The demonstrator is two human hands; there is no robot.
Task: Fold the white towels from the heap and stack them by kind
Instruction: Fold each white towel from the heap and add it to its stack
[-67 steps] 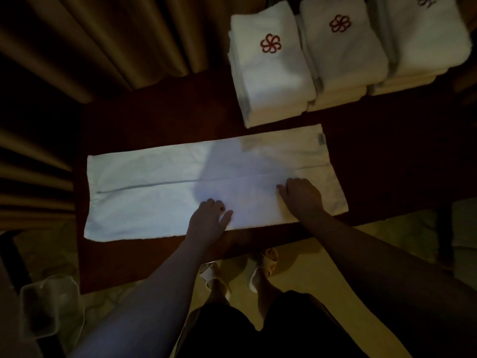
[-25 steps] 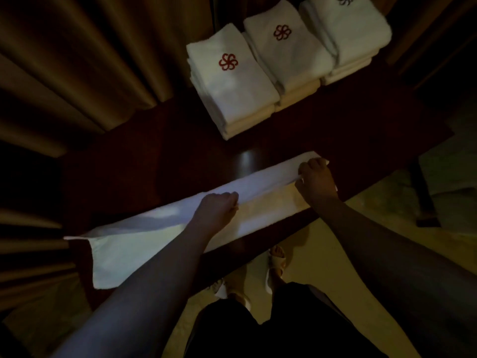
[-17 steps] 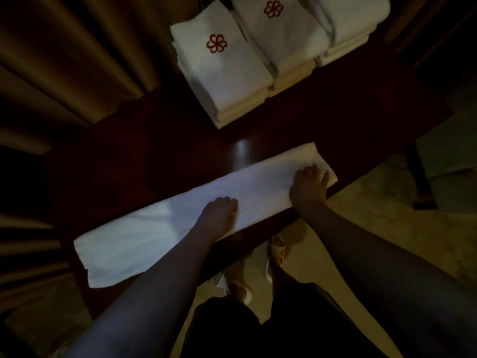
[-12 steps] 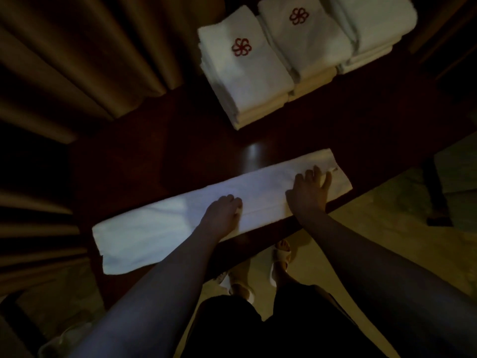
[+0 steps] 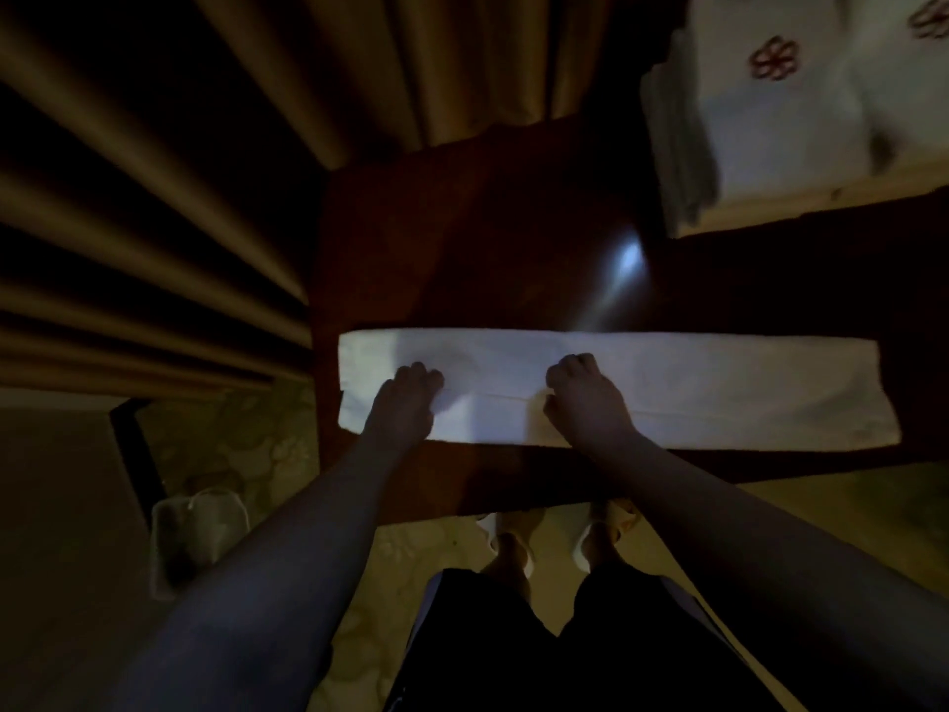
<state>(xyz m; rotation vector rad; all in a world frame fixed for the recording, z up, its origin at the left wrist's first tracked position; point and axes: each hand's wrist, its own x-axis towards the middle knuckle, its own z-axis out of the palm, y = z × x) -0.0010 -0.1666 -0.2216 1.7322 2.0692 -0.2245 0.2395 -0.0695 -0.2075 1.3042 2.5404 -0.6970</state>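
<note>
Long narrow white terry towel, already folded lengthwise into a strip, lies flat along the near edge of the dark reddish wooden desk. Left hand rests near the strip's left end, right hand approx. mid-strip; both knuckles-up w/ fingers curled onto the cloth. Can't tell if they pinch the seam or just press. Far right corner: stack of folded white towels w/ red flower emblem, a second stack beside it, partly cut off. Judgement: several towels done & sorted; this one still needs crosswise folds, then stacking. Heap not in view, so remaining qty unknown.
</note>
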